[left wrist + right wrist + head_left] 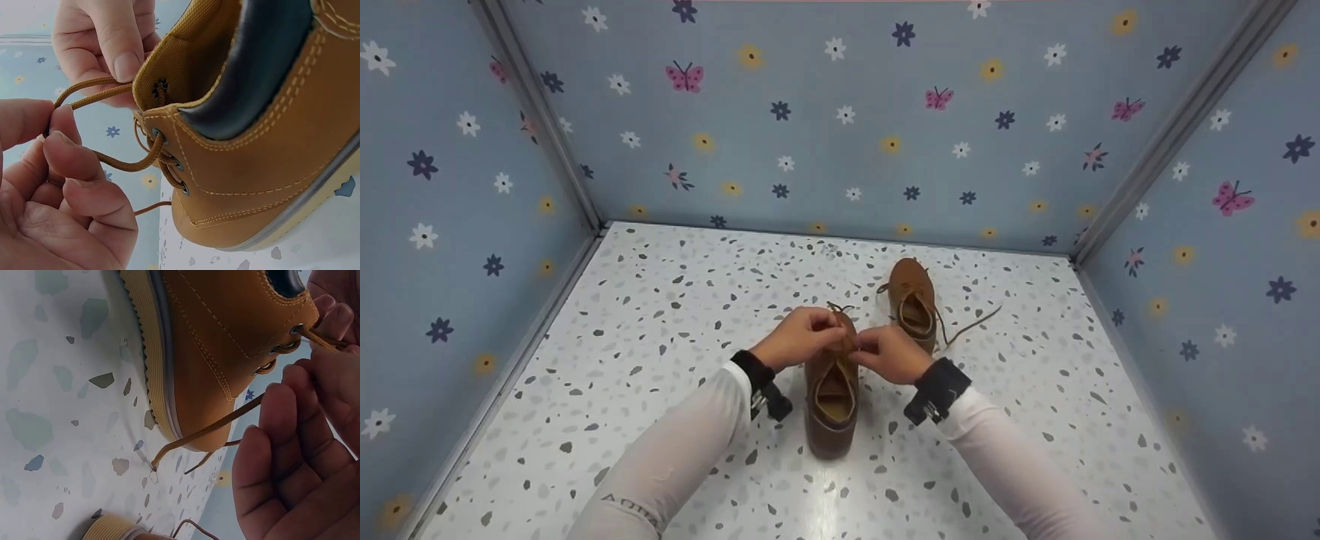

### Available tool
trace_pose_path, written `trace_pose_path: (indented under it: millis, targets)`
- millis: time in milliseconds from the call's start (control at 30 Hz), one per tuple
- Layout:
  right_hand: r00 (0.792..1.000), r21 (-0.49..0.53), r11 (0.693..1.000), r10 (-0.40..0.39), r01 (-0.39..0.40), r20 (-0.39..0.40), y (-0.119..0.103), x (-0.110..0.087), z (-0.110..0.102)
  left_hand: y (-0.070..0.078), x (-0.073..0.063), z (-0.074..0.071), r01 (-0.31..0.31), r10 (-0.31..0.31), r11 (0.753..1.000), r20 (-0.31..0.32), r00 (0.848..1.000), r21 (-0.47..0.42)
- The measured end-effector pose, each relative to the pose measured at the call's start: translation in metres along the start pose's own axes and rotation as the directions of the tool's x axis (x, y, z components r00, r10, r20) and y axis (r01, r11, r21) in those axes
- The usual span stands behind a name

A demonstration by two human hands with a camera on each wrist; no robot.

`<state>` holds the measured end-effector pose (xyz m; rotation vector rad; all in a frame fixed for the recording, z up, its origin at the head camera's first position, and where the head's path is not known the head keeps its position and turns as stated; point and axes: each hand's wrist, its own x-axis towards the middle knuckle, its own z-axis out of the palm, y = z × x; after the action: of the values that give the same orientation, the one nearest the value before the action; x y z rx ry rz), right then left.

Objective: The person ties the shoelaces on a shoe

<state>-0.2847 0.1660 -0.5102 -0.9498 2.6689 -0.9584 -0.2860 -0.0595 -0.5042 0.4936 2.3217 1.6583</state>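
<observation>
A tan lace-up boot (831,439) with a dark padded collar stands on the floor, its toe pointing away from me. Over its front, my left hand (802,339) pinches the brown shoelace (126,166) between thumb and forefinger, and a loop of it runs back to the eyelets. My right hand (894,354) faces it from the other side, fingers curled and pinching lace near the tongue (149,84). From the right fingers a loose lace end (208,430) hangs down past the toe. The fingertips partly hide the laces in the head view.
A second tan boot (911,279) stands farther off to the right, its loose lace (976,324) trailing over the floor. The speckled white floor (660,300) is bounded by blue panels (840,150) printed with flowers and butterflies at the back and both sides.
</observation>
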Motion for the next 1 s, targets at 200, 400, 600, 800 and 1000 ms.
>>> trace_pose_path:
  millis: [200,400,600,800,1000]
  targets:
    - [0.999,-0.028,0.999,0.026,-0.026,-0.030,0.000,-0.005,-0.003,0.000,-0.001,0.001,0.030,-0.031,0.999,-0.035,0.999,-0.031]
    - [0.998,-0.011,0.998,0.057,-0.057,-0.036,-0.001,-0.008,-0.012,0.000,-0.001,0.001,0.064,-0.071,0.994,-0.075,0.995,-0.091]
    - [0.994,0.010,0.995,0.103,-0.102,-0.024,-0.003,-0.012,-0.022,-0.002,0.002,0.002,0.076,-0.089,0.989,-0.097,0.991,-0.128]
    - [0.996,-0.009,0.996,0.090,-0.090,-0.024,-0.003,-0.016,-0.032,-0.004,0.002,0.000,0.070,-0.084,0.989,-0.105,0.991,-0.130]
    - [0.994,-0.051,0.992,0.112,-0.111,0.018,-0.005,-0.022,-0.047,-0.005,0.000,-0.002,0.090,-0.100,0.990,-0.087,0.991,-0.110]
